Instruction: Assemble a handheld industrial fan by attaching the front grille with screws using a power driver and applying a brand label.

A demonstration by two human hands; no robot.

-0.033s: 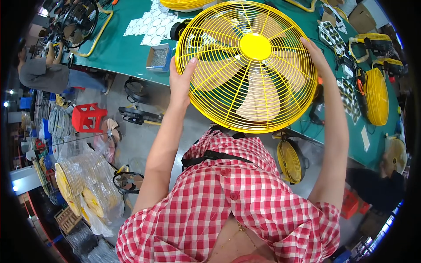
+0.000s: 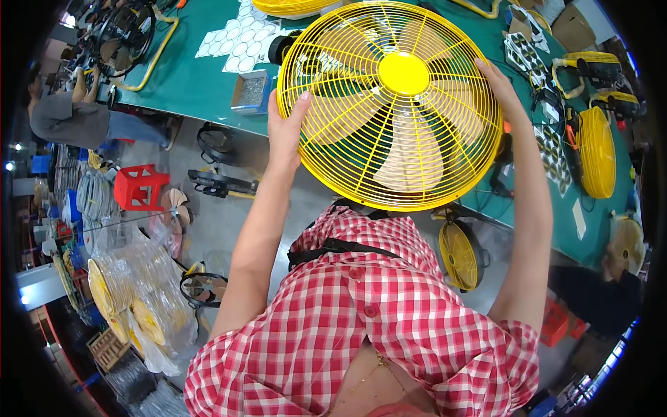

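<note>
A round fan with a yellow wire guard (image 2: 361, 160) is held up between my hands, over the near edge of the green table (image 2: 201, 87). Its pale blades (image 2: 410, 163) show through the wires, and a plain yellow disc (image 2: 404, 73) marks the guard's middle. My left hand (image 2: 285, 132) grips the left rim, thumb on the front wires. At the right rim, my right hand (image 2: 501, 87) is closed round the edge, its fingertips on the guard. The parts of my fingers behind the rim are hidden, as is the fan's back.
A blue box of small metal parts (image 2: 266, 97) and a sheet of white round stickers (image 2: 243, 45) lie left of the fan. Another yellow guard (image 2: 597, 153) rests at right. A red stool (image 2: 141, 186) and plastic-wrapped guards (image 2: 132, 295) stand left. One person (image 2: 69, 118) works at far left.
</note>
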